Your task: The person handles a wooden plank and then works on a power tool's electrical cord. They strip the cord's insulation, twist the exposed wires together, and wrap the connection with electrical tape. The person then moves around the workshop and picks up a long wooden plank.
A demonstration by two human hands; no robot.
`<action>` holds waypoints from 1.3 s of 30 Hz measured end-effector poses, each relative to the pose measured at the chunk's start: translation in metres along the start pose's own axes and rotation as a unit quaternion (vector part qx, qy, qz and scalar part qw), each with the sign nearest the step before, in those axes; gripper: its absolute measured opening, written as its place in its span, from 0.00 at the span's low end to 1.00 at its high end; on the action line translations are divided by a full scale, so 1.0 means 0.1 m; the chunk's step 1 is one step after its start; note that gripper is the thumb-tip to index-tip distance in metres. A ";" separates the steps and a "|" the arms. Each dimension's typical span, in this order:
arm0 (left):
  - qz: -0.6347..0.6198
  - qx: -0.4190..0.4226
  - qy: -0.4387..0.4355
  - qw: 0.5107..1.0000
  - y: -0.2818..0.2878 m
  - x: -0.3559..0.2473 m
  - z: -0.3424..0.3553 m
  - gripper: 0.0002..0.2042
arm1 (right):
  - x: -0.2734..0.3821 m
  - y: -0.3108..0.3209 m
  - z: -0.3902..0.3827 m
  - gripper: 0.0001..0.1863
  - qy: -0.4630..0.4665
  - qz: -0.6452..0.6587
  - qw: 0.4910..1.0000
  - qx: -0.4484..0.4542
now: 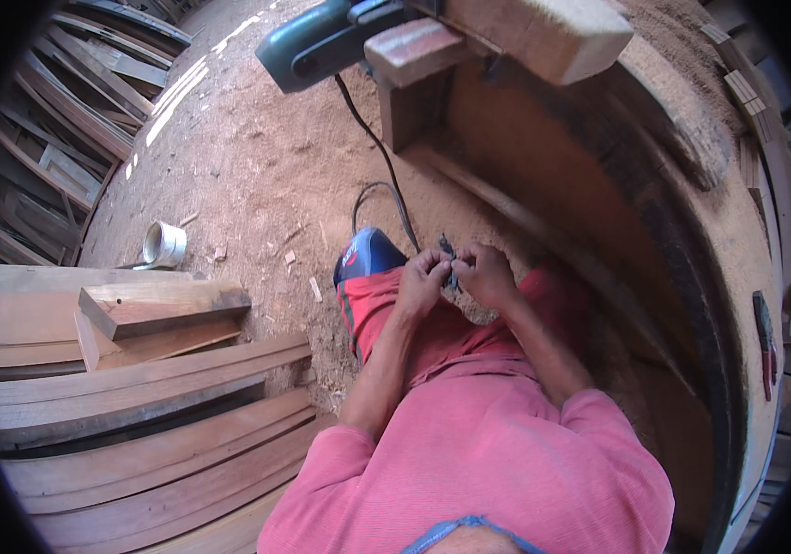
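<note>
My left hand (423,279) and my right hand (487,276) meet in front of my lap, fingertips close together. Both are closed in a pinch at a small dark thing (447,246), which shows a little above and below the fingers. Its kind is too small to make out. A black cord (382,143) hangs from the green power tool (307,51) at the top and runs down to just left of my left hand. Whether it joins the dark thing cannot be seen.
A workbench (765,249) curves along the right, with red-handled pliers (766,355) on it. A wooden block (543,37) juts out at the top. Planks (155,388) are stacked at left, near a white roll or cup (165,244). Wood chips and sawdust cover the ground (238,166).
</note>
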State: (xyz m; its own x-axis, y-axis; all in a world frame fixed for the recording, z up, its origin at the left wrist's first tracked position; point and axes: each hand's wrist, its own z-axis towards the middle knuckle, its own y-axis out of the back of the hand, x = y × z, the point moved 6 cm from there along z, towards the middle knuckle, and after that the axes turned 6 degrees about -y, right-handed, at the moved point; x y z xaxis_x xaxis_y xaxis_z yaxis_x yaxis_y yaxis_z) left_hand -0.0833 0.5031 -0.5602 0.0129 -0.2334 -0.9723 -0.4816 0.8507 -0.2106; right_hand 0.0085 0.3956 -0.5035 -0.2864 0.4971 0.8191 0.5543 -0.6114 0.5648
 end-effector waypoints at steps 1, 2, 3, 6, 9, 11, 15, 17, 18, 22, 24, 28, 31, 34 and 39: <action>0.041 0.008 -0.015 0.999 -0.01 -0.06 0.04 0.02 | 0.00 0.00 0.05 0.10 0.007 -0.021 1.000 -0.006; 0.055 0.001 -0.021 0.998 -0.02 -0.08 0.03 0.03 | 0.03 0.02 0.07 0.10 0.013 -0.034 0.999 -0.018; 0.072 0.004 -0.032 0.997 -0.03 -0.12 0.02 0.02 | 0.04 0.02 0.03 0.10 0.019 -0.048 0.998 -0.032; 0.091 0.001 -0.048 0.995 -0.01 -0.03 0.04 0.03 | 0.04 0.01 0.06 0.10 0.026 -0.054 0.998 -0.026; 0.093 -0.003 -0.018 0.996 -0.02 0.04 0.05 0.03 | 0.00 -0.03 0.13 0.10 0.057 -0.072 0.995 -0.045; 0.044 -0.027 -0.018 0.998 -0.03 0.03 0.04 0.03 | -0.06 -0.03 0.17 0.09 0.033 -0.034 0.999 -0.025; -0.018 -0.040 0.027 0.999 0.00 -0.03 0.03 0.05 | -0.04 0.01 0.13 0.08 0.049 0.028 0.998 0.006; 0.035 -0.067 0.013 0.997 -0.01 -0.08 0.02 0.06 | 0.01 0.02 0.07 0.08 0.074 0.043 0.996 0.015; 0.019 -0.067 0.044 0.997 0.01 -0.08 0.00 0.08 | 0.05 0.04 0.04 0.08 0.085 0.049 0.995 0.016; -0.200 0.017 0.083 0.976 -0.09 0.05 0.00 0.08 | 0.10 0.01 -0.01 0.07 0.127 0.006 0.992 -0.004; -0.097 0.010 0.063 0.993 -0.05 0.07 0.00 0.06 | 0.13 0.06 -0.02 0.07 0.121 -0.034 0.992 -0.016; -0.014 -0.027 -0.011 0.999 -0.07 0.05 -0.02 0.02 | 0.13 0.08 -0.03 0.07 0.118 -0.063 0.990 -0.051; 0.016 -0.029 -0.030 0.999 -0.11 0.00 -0.02 0.03 | -0.02 0.04 0.02 0.08 0.124 -0.039 0.989 -0.066; 0.046 -0.019 -0.004 0.999 -0.15 -0.17 -0.04 0.04 | -0.20 0.00 0.08 0.09 0.006 0.110 0.993 0.032; 0.130 0.032 0.040 0.990 -0.25 -0.55 -0.13 0.08 | -0.36 0.04 0.13 0.11 0.146 0.078 0.986 0.028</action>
State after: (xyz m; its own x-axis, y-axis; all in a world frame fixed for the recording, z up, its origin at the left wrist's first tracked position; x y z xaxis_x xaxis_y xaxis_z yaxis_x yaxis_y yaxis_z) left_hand -0.0833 0.4882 -0.5005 -0.1744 -0.0362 -0.9840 -0.4024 0.9147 0.0377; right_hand 0.0312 0.3834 -0.5318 -0.4018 0.1966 0.8944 0.6490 -0.6279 0.4296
